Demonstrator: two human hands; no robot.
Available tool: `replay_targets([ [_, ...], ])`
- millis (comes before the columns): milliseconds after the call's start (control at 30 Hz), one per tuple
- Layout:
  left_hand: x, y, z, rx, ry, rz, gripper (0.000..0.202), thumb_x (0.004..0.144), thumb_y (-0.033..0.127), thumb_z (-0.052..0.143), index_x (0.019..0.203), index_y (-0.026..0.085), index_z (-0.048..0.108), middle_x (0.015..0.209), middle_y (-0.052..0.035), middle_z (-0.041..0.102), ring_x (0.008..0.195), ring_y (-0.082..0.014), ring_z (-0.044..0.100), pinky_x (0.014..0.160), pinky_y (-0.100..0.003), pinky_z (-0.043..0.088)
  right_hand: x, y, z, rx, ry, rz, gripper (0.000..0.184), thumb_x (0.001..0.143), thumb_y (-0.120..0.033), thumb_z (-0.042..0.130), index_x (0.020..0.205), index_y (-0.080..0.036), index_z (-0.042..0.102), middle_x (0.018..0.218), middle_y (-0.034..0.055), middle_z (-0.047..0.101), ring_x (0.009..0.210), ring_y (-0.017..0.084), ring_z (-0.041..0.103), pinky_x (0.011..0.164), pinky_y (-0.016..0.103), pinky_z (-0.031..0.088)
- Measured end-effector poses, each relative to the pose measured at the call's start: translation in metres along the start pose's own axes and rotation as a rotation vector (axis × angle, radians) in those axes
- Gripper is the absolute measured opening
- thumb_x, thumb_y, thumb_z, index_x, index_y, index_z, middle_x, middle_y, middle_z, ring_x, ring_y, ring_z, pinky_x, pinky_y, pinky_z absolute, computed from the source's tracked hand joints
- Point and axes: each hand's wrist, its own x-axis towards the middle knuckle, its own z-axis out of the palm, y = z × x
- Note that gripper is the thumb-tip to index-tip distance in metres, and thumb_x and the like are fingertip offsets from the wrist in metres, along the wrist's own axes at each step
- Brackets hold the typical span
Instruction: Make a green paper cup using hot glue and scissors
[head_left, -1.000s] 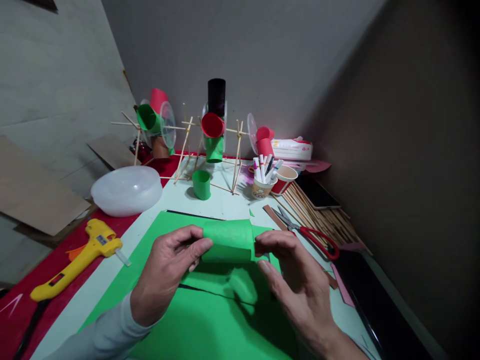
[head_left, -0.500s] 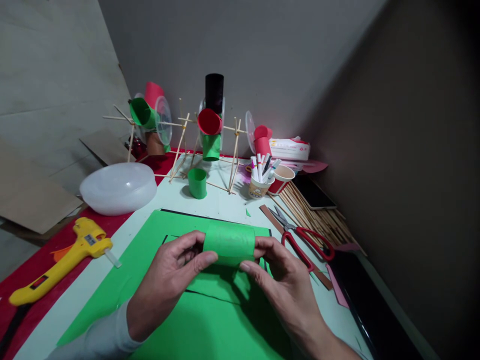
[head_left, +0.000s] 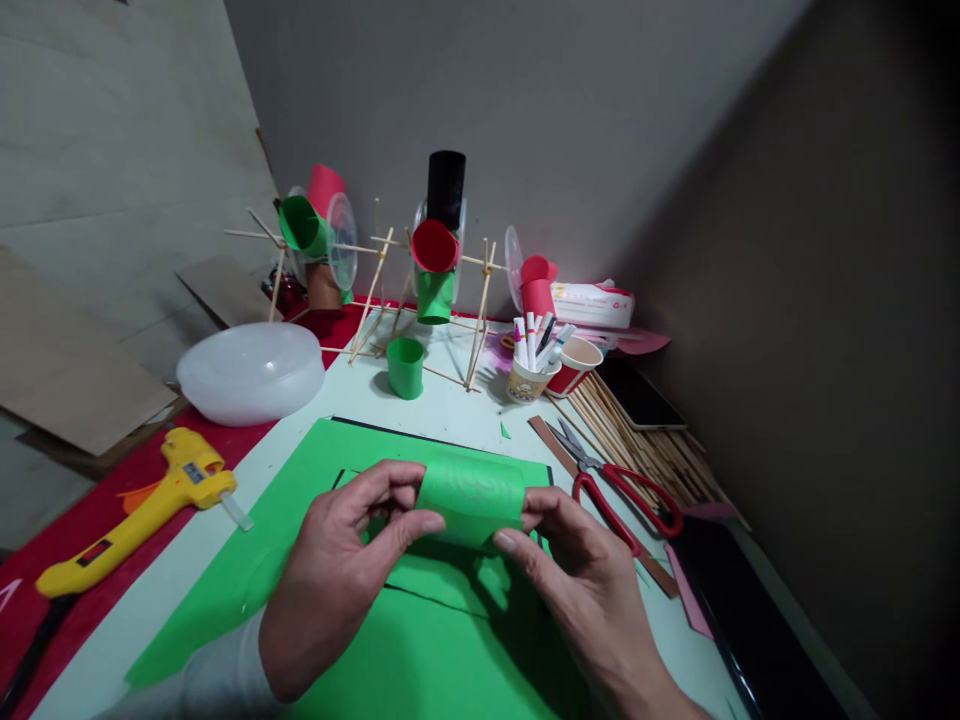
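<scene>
A rolled piece of green paper [head_left: 471, 497] lies sideways between both hands, just above a large green paper sheet [head_left: 300, 520] on the table. My left hand [head_left: 341, 565] pinches the roll's left end with thumb and fingers. My right hand [head_left: 577, 585] pinches its right end the same way. A loose flap of the same green paper hangs under the roll.
A yellow glue gun [head_left: 131, 515] lies at the left, a white plastic bowl [head_left: 251, 370] behind it. Red-handled scissors [head_left: 622, 485] and a bundle of wooden sticks [head_left: 645, 440] lie at the right. A stick frame with coloured paper cups [head_left: 431, 265], a green cup [head_left: 406, 367] and a marker cup [head_left: 531, 370] stand at the back.
The green roll has been wound tighter and shorter, and both hands have drawn closer together on its ends. The view shifted slightly.
</scene>
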Motion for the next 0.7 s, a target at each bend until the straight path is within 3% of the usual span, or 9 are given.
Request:
replay_targets([
  [433,-0.003,0.009,-0.002,0.151,0.018,0.047,0.011,0.074,0.033,0.074,0.08,0.025,0.07,0.065,0.005,0.069,0.062,-0.0128,0.064,0.061,-0.02,0.046,0.003,-0.007,0.001,-0.013,0.018,0.044,0.016,0.079,-0.032,0.074,0.078,-0.019,0.064,0.067,-0.0016,0.059,0.061,0.014,0.054,0.057,0.025,0.042],
  [700,-0.001,0.015,-0.001,0.08,-0.072,-0.074,0.018,0.074,0.038,0.07,0.074,0.021,0.065,0.059,0.0028,0.059,0.058,-0.0126,0.056,0.052,-0.021,0.041,0.006,-0.007,0.002,0.167,-0.049,0.215,0.022,0.079,-0.037,0.074,0.076,-0.018,0.061,0.061,-0.0045,0.052,0.055,0.01,0.043,0.052,0.022,0.035],
])
